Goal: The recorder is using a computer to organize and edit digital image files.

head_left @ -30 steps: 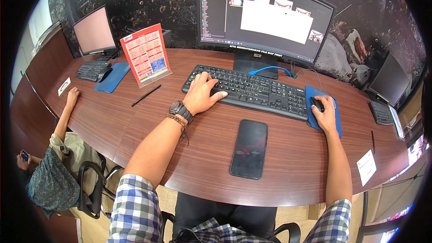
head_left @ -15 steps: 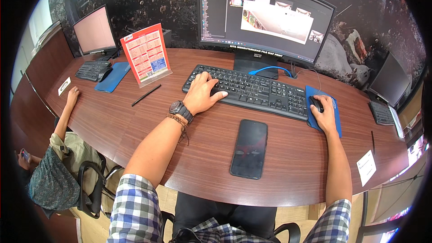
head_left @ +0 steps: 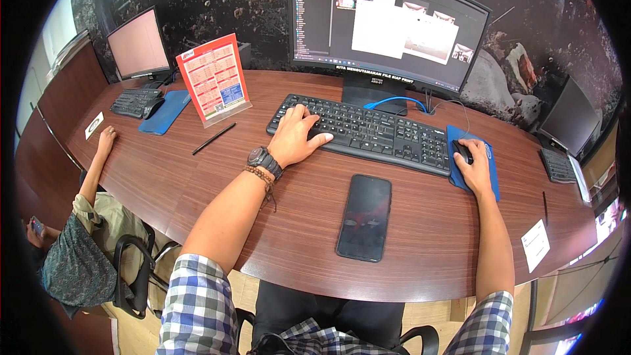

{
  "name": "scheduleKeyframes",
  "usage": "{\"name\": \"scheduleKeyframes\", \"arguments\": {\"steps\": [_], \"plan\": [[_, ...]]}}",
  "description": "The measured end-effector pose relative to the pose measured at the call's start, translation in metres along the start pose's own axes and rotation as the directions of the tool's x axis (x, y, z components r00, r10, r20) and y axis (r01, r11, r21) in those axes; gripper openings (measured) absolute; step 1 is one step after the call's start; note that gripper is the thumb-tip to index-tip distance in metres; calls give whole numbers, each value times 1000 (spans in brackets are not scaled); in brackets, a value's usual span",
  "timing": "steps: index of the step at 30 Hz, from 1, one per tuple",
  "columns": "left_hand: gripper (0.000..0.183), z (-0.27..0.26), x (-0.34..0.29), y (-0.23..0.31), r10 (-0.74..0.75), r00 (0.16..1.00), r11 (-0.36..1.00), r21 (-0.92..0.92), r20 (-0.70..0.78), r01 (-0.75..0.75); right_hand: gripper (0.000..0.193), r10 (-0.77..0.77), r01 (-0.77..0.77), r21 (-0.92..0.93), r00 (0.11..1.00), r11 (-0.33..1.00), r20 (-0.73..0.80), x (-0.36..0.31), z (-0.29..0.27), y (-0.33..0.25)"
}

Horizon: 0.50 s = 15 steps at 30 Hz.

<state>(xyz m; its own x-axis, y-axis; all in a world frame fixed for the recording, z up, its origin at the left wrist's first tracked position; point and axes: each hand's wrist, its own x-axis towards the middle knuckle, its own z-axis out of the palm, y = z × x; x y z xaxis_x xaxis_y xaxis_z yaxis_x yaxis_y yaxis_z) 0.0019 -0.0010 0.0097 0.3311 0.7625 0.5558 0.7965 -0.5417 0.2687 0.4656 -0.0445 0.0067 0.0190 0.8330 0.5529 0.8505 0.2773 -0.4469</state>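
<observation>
My left hand [head_left: 295,136] rests on the left end of a black keyboard [head_left: 368,133], fingers spread over the keys and thumb stretched out to the right. Around that wrist are a dark watch [head_left: 261,159] and a beaded bracelet. On a blue mouse pad [head_left: 491,187], my right hand [head_left: 474,169] is curled over a black computer mouse [head_left: 462,152]. Behind the keyboard stands a curved monitor [head_left: 388,23] with a dark file window and pale panels over it. A black smartphone [head_left: 365,218] lies face up between my forearms.
Left of the keyboard are a black pen [head_left: 213,139] and a red-and-white card in a clear stand [head_left: 211,79]. Another person's hand [head_left: 107,139] rests at the table's left edge, near a second monitor [head_left: 138,44]. A white card [head_left: 536,246] lies at the right.
On the monitor, the picture in the pale window has changed: its left part is now plain white. Both my hands have stayed in place.
</observation>
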Motion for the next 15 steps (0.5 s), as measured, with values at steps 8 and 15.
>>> {"name": "scheduleKeyframes", "arguments": {"steps": [8,15], "plan": [[56,1,0,-2,3,1000,1000,-2,-5,-3,38,-3,3,6,1000,1000,-5,0,0,-2],[56,0,0,-2,4,1000,1000,0,-1,-4,38,-6,6,11,1000,1000,-2,0,-1,-2]]}}
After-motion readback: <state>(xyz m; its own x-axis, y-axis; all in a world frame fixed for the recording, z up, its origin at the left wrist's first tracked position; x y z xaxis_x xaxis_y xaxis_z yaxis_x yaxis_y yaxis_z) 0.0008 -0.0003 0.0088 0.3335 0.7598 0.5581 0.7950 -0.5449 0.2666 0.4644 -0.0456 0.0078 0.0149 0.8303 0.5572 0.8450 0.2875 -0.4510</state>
